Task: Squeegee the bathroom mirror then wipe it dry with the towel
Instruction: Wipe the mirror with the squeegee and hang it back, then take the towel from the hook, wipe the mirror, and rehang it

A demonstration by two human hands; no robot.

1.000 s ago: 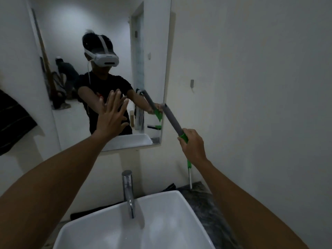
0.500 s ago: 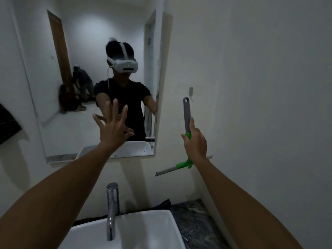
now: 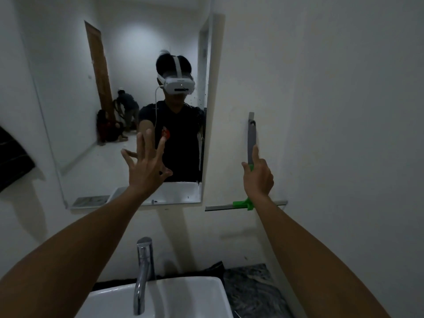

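Note:
The bathroom mirror [image 3: 75, 106] hangs on the white wall above the sink, with water drops near its right edge. My left hand [image 3: 145, 167] is raised in front of its lower middle, fingers spread, holding nothing. To the right of the mirror my right hand [image 3: 258, 177] grips the squeegee [image 3: 251, 143] against the wall. Its grey handle points up and its loop sits at a small wall hook [image 3: 251, 115]. The green neck and horizontal blade [image 3: 223, 207] lie below my hand. A dark cloth [image 3: 12, 157] hangs at the far left.
A white basin [image 3: 183, 297] with a chrome tap [image 3: 142, 271] stands below. A dark marbled counter [image 3: 252, 290] runs to its right, with dark fabric behind the basin. The mirror reflects me, a wooden door and other people crouching on the floor.
My right hand has swung the squeegee from a tilt near the mirror's right edge to upright on the wall, its handle top reaching the hook. My left hand stayed raised and spread.

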